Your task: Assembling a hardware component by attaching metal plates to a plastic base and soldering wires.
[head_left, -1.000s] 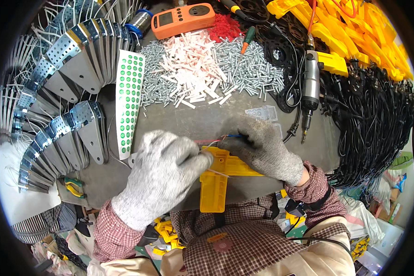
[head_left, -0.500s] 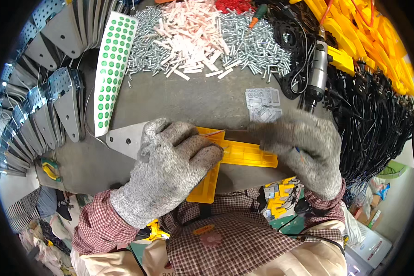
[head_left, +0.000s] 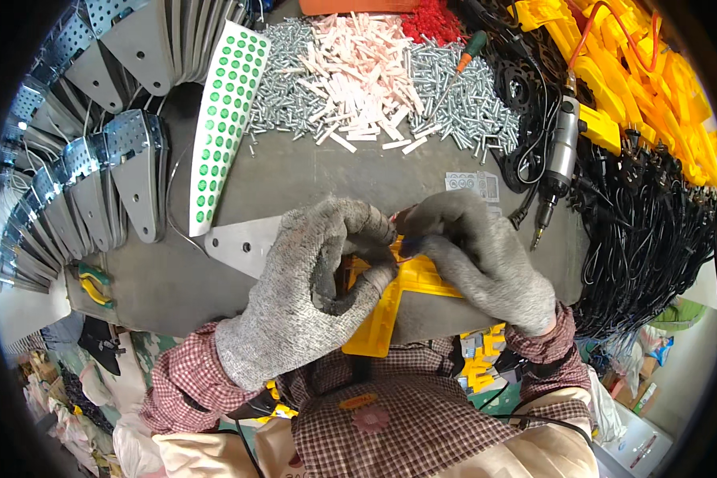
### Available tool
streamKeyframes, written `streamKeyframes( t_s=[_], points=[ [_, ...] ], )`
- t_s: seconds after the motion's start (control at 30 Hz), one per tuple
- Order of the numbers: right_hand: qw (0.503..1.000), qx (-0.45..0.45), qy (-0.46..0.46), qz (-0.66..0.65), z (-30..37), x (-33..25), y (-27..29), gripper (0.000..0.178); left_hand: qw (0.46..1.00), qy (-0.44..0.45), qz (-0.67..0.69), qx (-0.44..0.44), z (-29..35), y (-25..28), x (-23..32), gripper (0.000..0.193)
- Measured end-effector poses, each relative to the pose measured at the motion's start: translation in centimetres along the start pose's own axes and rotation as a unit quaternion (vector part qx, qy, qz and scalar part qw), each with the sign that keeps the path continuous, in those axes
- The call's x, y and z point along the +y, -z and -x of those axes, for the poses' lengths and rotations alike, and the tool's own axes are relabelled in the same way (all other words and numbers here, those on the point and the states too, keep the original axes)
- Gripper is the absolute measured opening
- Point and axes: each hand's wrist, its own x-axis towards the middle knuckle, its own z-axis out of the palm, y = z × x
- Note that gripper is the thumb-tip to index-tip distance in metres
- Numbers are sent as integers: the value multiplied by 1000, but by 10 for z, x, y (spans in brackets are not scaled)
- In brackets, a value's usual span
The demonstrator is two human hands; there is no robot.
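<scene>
My gloved left hand (head_left: 306,279) has its fingers curled and the tips drawn together above a yellow plastic housing (head_left: 372,328). What those tips grip is hidden. My gloved right hand (head_left: 486,259) meets them from the other side, its thumb and fingers pinched on what looks like a thin wire, with small red and dark blue bits showing. The open-backed housing lies on the bench with one arm toward me and another reaching right beneath my right hand. A grey metal plate (head_left: 237,244) with two holes sticks out left from under my left hand.
A sheet of green round stickers (head_left: 227,127), screws (head_left: 282,95), pale plastic strips (head_left: 358,72) and a screwdriver (head_left: 473,48) lie beyond my hands. To the right are a power driver (head_left: 561,147), black cables (head_left: 637,231) and yellow housings (head_left: 653,88). Metal plates (head_left: 137,191) and cutters (head_left: 95,285) are left.
My right hand has moved left to meet my left hand over the housing. My left fingers have lifted off the housing and curled. The view has shifted slightly.
</scene>
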Motion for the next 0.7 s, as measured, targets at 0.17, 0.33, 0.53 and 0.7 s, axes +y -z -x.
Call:
streamKeyframes(
  t_s=[0.17,0.33,0.53,0.7],
  points=[
    [996,7,24,84,-2,18,-2,32,1000,-2,12,-1,1,1,3,42],
    [998,7,28,55,-1,20,-2,42,998,17,67,6,3,-1,3,44],
    [996,-2,34,79,2,23,2,40,1000,25,11,8,-3,2,4,27],
    [996,-5,-15,82,0,2,1,26,998,22,23,62,0,-5,3,24]
  ],
)
